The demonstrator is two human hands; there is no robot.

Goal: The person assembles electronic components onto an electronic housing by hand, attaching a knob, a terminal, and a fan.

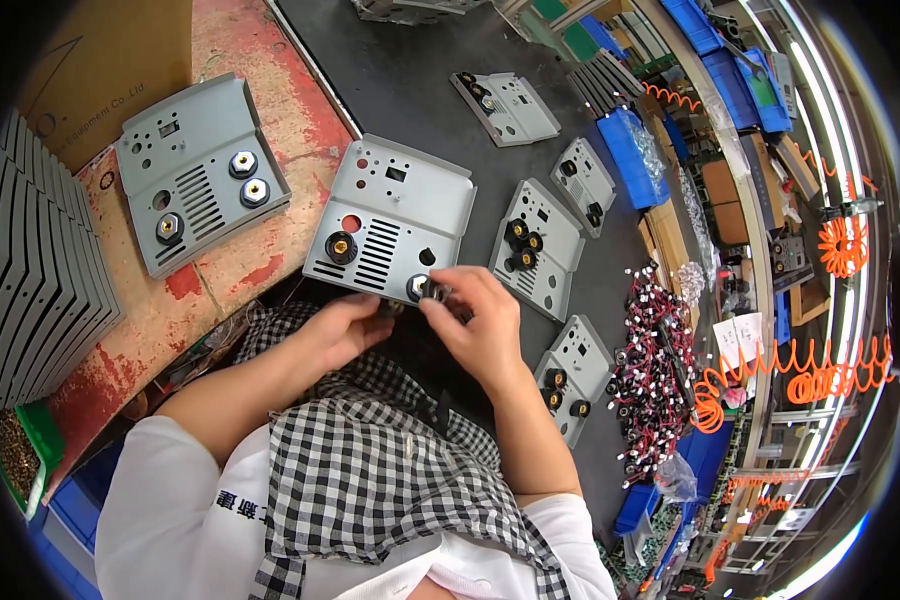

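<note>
A grey sheet-metal panel (410,205) with slots and round holes lies before me, its near edge over the side of the bench. A black socket with a brass centre (341,247) sits in its left part. At the near right corner, a silver hex nut (419,288) surrounds another socket. The thumb and fingers of my right hand (480,325) pinch together at this nut. Below the panel's near edge, my left hand (338,332) has its fingers curled by the same corner; what they hold is hidden.
Another panel with hex-nutted sockets (203,175) rests on the worn red surface at left, beside stacked bare panels (40,260). Several fitted panels (538,245) lie on the dark belt. A heap of red-and-black wired parts (655,370) and a blue bin (630,155) stand right.
</note>
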